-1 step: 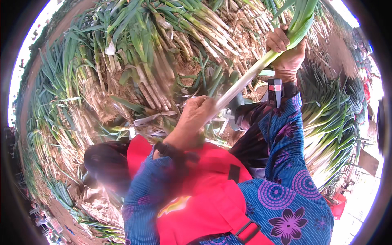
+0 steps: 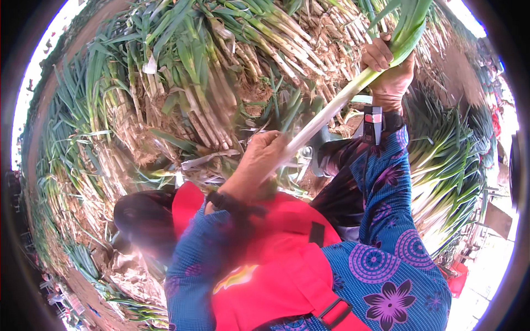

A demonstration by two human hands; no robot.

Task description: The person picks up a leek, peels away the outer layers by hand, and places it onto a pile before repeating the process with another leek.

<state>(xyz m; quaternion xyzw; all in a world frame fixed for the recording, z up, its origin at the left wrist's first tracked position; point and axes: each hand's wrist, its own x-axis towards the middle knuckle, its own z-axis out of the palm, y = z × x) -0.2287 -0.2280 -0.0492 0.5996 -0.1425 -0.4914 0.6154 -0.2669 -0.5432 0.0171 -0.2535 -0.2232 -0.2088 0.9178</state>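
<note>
The right hand (image 2: 393,71) is gripping a long leek (image 2: 337,107) up at its green top, fingers (image 2: 377,58) wrapped tight round it, while the left hand (image 2: 259,160) is closing round the white lower end (blurred). The leek is slanting across a big leek pile (image 2: 210,71), above a red apron (image 2: 265,265)

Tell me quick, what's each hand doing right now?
Left hand: closed around the white lower end of the long green onion stalk.
Right hand: closed around the same stalk higher up, at its green part.
</note>
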